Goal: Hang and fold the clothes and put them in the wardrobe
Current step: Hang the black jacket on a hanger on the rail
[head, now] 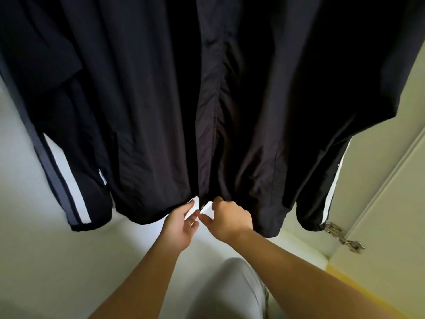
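Note:
A black jacket [230, 111] hangs in front of me inside the wardrobe, its front zip running down the middle. My left hand [181, 223] pinches the bottom hem of the left front panel. My right hand [227, 217] grips the bottom hem of the right panel, right beside the zip's lower end. The two hands almost touch. Other dark garments hang on both sides, among them a sleeve with grey and white stripes [57, 176] at the left.
The white wardrobe floor [57, 261] lies below the hems. An open wardrobe door [391, 192] with a metal hinge [342, 236] stands at the right. My light trouser leg [234, 293] shows at the bottom.

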`<state>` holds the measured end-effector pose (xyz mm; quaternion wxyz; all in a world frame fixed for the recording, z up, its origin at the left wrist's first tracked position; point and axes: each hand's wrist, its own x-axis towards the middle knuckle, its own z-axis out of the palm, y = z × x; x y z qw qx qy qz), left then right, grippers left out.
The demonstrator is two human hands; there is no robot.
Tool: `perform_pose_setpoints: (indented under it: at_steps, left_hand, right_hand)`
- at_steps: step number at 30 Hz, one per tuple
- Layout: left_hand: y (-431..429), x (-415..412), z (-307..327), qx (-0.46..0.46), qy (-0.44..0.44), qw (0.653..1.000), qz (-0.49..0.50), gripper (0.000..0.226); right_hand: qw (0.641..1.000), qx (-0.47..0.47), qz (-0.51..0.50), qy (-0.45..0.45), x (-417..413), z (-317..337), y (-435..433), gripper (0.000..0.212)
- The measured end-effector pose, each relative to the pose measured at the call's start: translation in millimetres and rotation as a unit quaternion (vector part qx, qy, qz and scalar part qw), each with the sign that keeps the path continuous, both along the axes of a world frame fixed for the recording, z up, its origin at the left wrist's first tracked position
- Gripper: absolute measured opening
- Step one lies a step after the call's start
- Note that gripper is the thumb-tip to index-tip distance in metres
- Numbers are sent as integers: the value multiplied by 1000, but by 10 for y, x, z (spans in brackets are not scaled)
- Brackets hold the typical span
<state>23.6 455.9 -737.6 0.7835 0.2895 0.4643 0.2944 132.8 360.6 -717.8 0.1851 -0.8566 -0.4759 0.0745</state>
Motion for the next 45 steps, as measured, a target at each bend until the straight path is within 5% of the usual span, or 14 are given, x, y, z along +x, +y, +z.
perform_pose_setpoints:
  at_steps: [7, 14, 22, 26, 34, 40, 45]
  left_hand:
    - [-37, -57, -50, 26, -24, 999, -33, 22]
    - [-181, -124, -114, 98, 16, 992, -77, 27]
    - [-228, -110, -142, 128, 0, 990, -65, 29]
    - [-242, -120, -153, 122, -10, 990, -66, 28]
    - [-268, -120, -121, 147, -1, 987, -70, 25]
    - [-233, -147, -105, 164, 16, 982, -92, 27]
    - [-186, -179, -109, 179, 34, 979, -87, 20]
  right_hand:
    - [998, 34, -9, 47, -21, -14, -45, 55]
    - [991, 73, -26, 111, -2, -45, -63, 18]
    - [917, 129, -76, 371, 94, -100, -64, 10]
    - [871, 144, -97, 459, 94, -110, -62, 22]
    - [883, 146, -109, 432, 90, -108, -67, 20]
    - [835, 166, -121, 510, 85, -55, -72, 19]
    - [830, 152, -104, 526, 79, -12, -101, 30]
